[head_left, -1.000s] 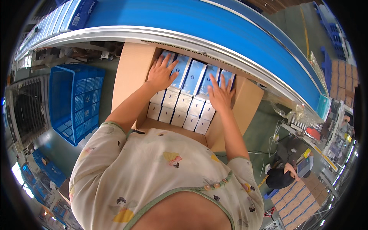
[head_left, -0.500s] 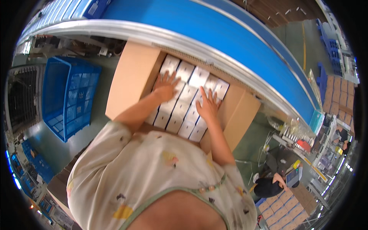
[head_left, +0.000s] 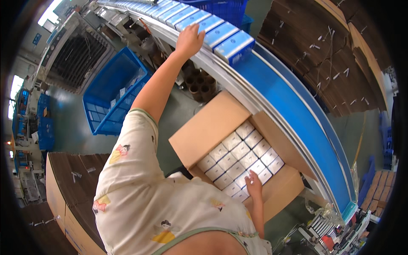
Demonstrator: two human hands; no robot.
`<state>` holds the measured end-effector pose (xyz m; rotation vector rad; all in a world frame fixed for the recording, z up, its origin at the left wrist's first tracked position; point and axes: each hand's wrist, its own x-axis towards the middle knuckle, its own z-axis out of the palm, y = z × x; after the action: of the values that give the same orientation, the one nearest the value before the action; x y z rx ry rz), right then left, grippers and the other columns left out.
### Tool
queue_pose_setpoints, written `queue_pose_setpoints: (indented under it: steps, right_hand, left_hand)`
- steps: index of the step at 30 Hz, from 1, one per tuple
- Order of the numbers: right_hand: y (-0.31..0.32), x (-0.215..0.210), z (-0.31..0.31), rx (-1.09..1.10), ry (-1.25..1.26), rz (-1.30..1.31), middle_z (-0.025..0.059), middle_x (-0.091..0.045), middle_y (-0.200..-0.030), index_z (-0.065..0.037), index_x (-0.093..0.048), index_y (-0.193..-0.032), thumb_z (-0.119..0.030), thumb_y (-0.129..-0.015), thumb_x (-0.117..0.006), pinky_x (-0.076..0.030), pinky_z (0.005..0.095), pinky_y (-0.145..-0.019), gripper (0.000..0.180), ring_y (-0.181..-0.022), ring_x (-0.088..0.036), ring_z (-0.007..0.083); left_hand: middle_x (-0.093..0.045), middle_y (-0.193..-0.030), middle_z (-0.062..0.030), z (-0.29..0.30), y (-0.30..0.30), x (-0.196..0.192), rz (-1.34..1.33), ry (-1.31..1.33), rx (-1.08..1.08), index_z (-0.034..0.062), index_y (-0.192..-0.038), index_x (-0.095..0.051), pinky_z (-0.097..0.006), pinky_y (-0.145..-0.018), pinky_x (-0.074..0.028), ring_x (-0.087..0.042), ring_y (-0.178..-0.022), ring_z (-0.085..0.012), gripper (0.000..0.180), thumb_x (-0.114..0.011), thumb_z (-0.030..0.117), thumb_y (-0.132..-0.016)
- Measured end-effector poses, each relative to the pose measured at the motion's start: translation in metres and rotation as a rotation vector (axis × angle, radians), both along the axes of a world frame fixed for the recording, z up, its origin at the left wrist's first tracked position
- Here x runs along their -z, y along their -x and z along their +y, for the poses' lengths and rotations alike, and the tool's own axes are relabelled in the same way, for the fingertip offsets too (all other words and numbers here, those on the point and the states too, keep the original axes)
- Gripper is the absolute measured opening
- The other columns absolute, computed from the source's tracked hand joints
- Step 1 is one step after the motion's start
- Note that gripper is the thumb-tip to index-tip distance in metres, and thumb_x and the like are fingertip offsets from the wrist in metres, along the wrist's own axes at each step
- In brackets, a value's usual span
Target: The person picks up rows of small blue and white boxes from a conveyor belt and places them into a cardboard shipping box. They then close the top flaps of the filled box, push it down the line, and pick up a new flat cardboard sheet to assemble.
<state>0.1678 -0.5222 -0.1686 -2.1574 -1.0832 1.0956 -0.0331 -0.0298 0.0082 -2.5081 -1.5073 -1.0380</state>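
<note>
My left hand (head_left: 190,40) is stretched out to the conveyor, its fingers on the near ends of a row of blue-and-white boxes (head_left: 221,34). It does not grip any of them. The last box in the row (head_left: 235,46) lies just to its right. Below the belt stands an open cardboard carton (head_left: 212,127) with its flaps spread. Rows of white-topped small packs (head_left: 238,149) fill its inside. Over the packs at the carton's near right part is my right hand (head_left: 254,185), fingers loosely bent and apart, holding nothing.
The blue conveyor belt (head_left: 293,106) curves past the carton's far side, edged by a metal rail. A blue plastic crate (head_left: 95,106) stands on the floor at left, near brown tubes (head_left: 199,85). Stacked flat cardboard (head_left: 297,51) lies beyond the belt; more cardboard (head_left: 80,170) is at lower left.
My left hand has left the packs in the carton and reached up-left to the boxes on the belt. My right hand stays over the packs. The view has turned left.
</note>
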Motion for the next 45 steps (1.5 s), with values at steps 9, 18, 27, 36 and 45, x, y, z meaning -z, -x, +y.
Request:
queue_pose_setpoints:
  steps: [9,18,27,36,45]
  right_hand:
    - [0.060,-0.065,0.068,0.002,-0.006,-0.031,0.0158,-0.060,-0.102,-0.007,-0.051,-0.115,-0.021,-0.080,-0.057,-0.045,0.0324,-0.079,0.038,-0.093,-0.059,0.0258]
    - [0.021,-0.165,0.133,0.471,-0.418,-0.213,0.0097,-0.061,-0.095,0.002,-0.059,-0.100,-0.010,-0.085,-0.053,-0.044,0.0267,-0.079,0.021,-0.088,-0.057,0.0150]
    - [-0.101,-0.168,0.236,0.574,-0.236,-0.350,0.0220,-0.057,-0.099,0.005,-0.039,-0.114,-0.037,-0.069,-0.063,-0.043,0.0341,-0.079,0.066,-0.090,-0.057,0.0314]
    - [-0.101,-0.192,0.197,0.538,-0.815,-0.122,0.0105,-0.056,-0.092,0.001,-0.045,-0.101,-0.019,-0.066,-0.069,-0.044,0.0279,-0.074,0.047,-0.081,-0.054,0.0162]
    - [0.015,-0.182,-0.045,0.613,-0.599,0.108,0.0122,-0.045,-0.113,0.002,-0.031,-0.123,-0.018,-0.072,-0.064,-0.038,0.0313,-0.087,0.064,-0.099,-0.047,0.0190]
  left_hand:
    - [-0.056,-0.102,-0.0155,0.107,0.021,0.008,0.119,-0.046,-0.055,0.0039,-0.094,-0.059,-0.041,-0.080,-0.042,-0.051,-0.098,-0.0308,0.035,-0.046,0.034,-0.084]
    - [-0.052,-0.113,-0.0220,0.098,-0.032,-0.006,0.233,0.547,0.194,0.0024,-0.128,-0.036,-0.039,-0.086,-0.042,-0.053,-0.103,-0.0332,0.083,-0.056,0.058,-0.070]
    - [-0.056,-0.101,-0.0283,0.009,-0.112,0.008,0.169,0.734,0.556,-0.0108,-0.119,-0.035,-0.037,-0.079,-0.047,-0.058,-0.093,-0.0366,0.091,-0.065,0.057,-0.065]
    - [-0.057,-0.102,-0.0230,-0.026,-0.097,-0.025,-0.177,0.635,0.740,-0.0027,-0.118,-0.044,-0.036,-0.080,-0.047,-0.061,-0.086,-0.0285,0.083,-0.073,0.050,-0.060]
    - [-0.048,-0.111,-0.0249,-0.266,-0.001,-0.020,-0.058,0.909,0.718,0.0037,-0.134,-0.020,-0.044,-0.087,-0.044,-0.053,-0.102,-0.0340,0.100,-0.073,0.048,-0.061]
